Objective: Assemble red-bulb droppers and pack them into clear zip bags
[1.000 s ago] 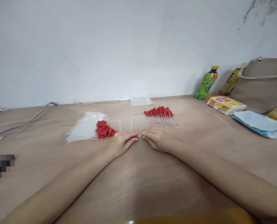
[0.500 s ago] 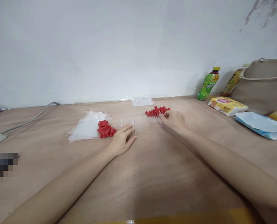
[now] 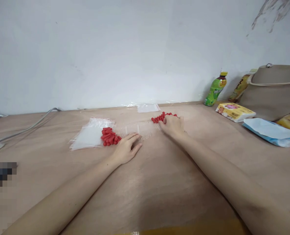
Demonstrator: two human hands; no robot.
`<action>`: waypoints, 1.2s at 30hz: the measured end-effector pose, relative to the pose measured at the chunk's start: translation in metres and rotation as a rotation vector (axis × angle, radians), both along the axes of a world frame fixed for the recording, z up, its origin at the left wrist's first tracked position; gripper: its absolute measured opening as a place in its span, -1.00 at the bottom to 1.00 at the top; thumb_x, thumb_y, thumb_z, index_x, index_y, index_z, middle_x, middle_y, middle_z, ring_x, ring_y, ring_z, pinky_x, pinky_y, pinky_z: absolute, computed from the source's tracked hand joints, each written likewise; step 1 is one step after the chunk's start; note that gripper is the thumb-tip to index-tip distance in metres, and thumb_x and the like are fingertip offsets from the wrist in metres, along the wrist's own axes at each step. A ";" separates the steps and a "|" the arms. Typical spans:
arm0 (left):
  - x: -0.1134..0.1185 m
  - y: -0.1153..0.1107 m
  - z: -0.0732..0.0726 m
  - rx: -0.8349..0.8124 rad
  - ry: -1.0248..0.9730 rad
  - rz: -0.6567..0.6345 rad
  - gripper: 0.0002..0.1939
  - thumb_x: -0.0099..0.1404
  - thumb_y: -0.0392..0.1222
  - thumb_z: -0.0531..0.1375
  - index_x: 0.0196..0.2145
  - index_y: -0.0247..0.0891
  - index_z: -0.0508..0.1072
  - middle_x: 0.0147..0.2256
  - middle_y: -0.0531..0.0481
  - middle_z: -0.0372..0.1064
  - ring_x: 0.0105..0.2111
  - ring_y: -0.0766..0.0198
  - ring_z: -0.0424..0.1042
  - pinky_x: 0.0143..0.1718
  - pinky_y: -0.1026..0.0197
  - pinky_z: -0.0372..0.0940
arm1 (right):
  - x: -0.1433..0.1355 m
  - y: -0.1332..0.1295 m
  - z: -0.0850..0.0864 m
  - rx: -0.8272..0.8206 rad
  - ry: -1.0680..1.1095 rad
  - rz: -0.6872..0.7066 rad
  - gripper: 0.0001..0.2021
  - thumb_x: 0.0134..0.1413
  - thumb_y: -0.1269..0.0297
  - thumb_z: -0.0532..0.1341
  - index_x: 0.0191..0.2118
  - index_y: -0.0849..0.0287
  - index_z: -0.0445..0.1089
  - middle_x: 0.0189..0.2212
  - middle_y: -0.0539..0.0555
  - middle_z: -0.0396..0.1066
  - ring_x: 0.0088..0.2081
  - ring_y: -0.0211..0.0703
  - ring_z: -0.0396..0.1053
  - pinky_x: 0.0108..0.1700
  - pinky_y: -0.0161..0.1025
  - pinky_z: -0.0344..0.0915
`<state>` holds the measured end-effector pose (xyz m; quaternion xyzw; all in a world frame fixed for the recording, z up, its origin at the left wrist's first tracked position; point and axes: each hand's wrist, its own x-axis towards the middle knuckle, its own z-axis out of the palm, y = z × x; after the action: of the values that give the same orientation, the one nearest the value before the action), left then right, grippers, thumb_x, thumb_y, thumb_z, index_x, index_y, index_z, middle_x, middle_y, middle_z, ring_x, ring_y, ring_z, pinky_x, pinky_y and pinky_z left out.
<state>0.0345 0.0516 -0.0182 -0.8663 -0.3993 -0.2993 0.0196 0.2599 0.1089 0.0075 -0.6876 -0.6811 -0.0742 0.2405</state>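
Observation:
Glass droppers with red rubber bulbs lie on the table in two groups. The left pile of red bulbs (image 3: pixel 110 136) sits against my left hand (image 3: pixel 127 148), which rests flat with fingers stretched out over clear dropper tubes (image 3: pixel 147 130). At the right-hand row of droppers (image 3: pixel 157 119), my right hand (image 3: pixel 173 126) is curled down over the bulbs and tubes. Its fingers are closed at a dropper there, and the hand hides their tips and part of the row.
Clear zip bags (image 3: pixel 87 135) are stacked left of the bulbs; another bag (image 3: pixel 148 108) lies by the wall. On the right stand a green drink bottle (image 3: pixel 215 89), a yellow tissue pack (image 3: pixel 235 112), a blue-white packet (image 3: pixel 272 130) and a beige bag (image 3: pixel 269 94). A grey cable (image 3: pixel 37 123) runs at left.
My right hand has shifted left and turned over the right-hand row, covering more of its bulbs. The left hand stays in place on the tubes.

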 end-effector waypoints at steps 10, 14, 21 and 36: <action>-0.031 0.027 0.025 0.133 0.038 0.314 -0.70 0.26 -0.16 -0.01 -0.23 -0.29 0.47 -0.21 -0.17 0.39 -0.14 0.01 0.32 -0.10 -0.06 0.23 | -0.085 -0.026 -0.009 -0.122 0.056 0.268 -0.63 -0.01 -0.07 0.09 -0.44 0.17 0.36 -0.44 0.12 0.44 -0.31 -0.05 0.36 -0.07 0.00 0.01; -0.061 0.045 0.040 0.041 0.139 0.519 -0.74 0.17 -0.07 0.07 -0.37 -0.20 0.53 -0.30 -0.15 0.40 -0.21 -0.06 0.35 -0.21 -0.07 0.26 | -0.089 -0.022 -0.010 -0.189 0.013 0.225 -0.69 0.01 0.05 0.09 -0.45 0.19 0.39 -0.44 0.14 0.45 -0.33 -0.05 0.37 -0.05 0.03 0.00; -0.074 0.046 0.043 -0.014 0.234 0.513 -0.81 0.06 -0.09 0.15 -0.51 -0.19 0.53 -0.40 -0.12 0.37 -0.34 0.06 0.36 -0.36 0.13 0.29 | -0.094 -0.026 0.001 -0.274 0.005 0.213 -0.75 0.01 0.20 0.07 -0.44 0.23 0.42 -0.41 0.22 0.45 -0.32 -0.01 0.39 -0.08 0.03 0.03; -0.059 0.035 0.057 -0.097 0.287 0.621 -0.78 0.20 -0.16 0.06 -0.44 -0.24 0.48 -0.20 -0.10 0.38 -0.15 0.02 0.30 -0.22 0.07 0.21 | -0.056 -0.044 -0.005 -0.088 0.211 0.346 -0.83 0.11 0.23 0.02 -0.35 0.20 0.26 -0.44 0.10 0.38 -0.36 -0.14 0.31 -0.20 -0.15 0.10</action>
<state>-0.0249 0.0862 0.0389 -0.7368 -0.6508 -0.1349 0.1243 0.2040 0.0647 0.0029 -0.5742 -0.7625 0.0706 0.2895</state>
